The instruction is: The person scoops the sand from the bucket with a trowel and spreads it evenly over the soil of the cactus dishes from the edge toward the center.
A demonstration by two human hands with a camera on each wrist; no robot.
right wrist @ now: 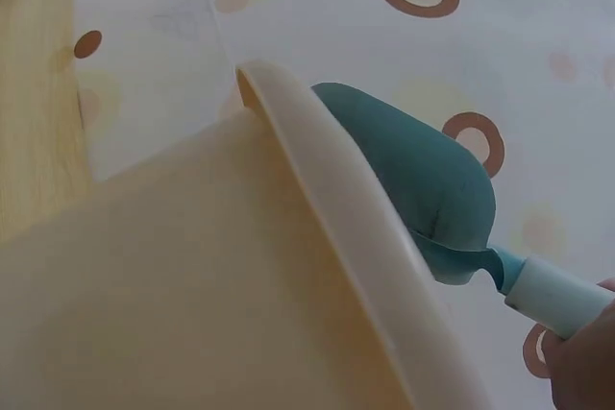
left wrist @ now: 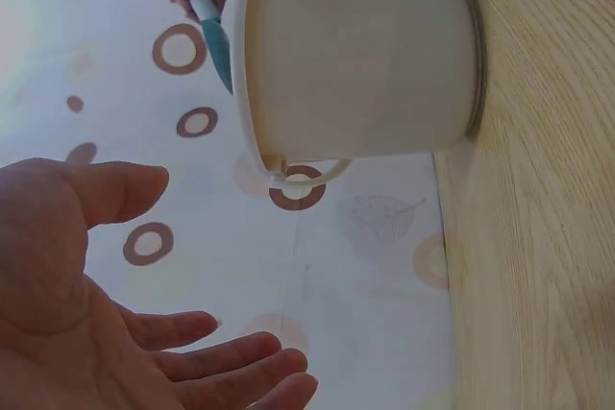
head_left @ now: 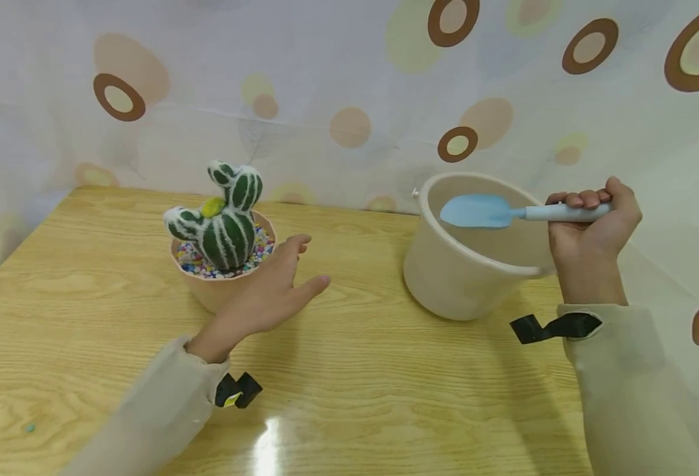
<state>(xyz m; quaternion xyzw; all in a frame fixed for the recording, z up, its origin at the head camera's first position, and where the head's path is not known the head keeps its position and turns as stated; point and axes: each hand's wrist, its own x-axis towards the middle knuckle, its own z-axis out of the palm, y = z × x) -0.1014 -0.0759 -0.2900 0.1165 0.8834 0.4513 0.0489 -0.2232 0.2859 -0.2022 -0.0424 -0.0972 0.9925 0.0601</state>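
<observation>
My right hand grips the pale handle of a light blue garden trowel beside a cream bucket. The trowel's blade lies over the bucket's mouth in the head view; in the right wrist view the rim covers part of the blade. My left hand is held out with the fingers extended and the thumb apart, nothing in it. Behind it stands a potted cactus with white-striped green stems and a yellow bloom, set in multicoloured pebbles. The hand overlaps the pot in the head view.
Bucket and pot stand on a wood-grain table. A patterned cloth with circles hangs along its back and right side. One tiny green bit lies at the table's front left. The bucket's handle hangs down at its side.
</observation>
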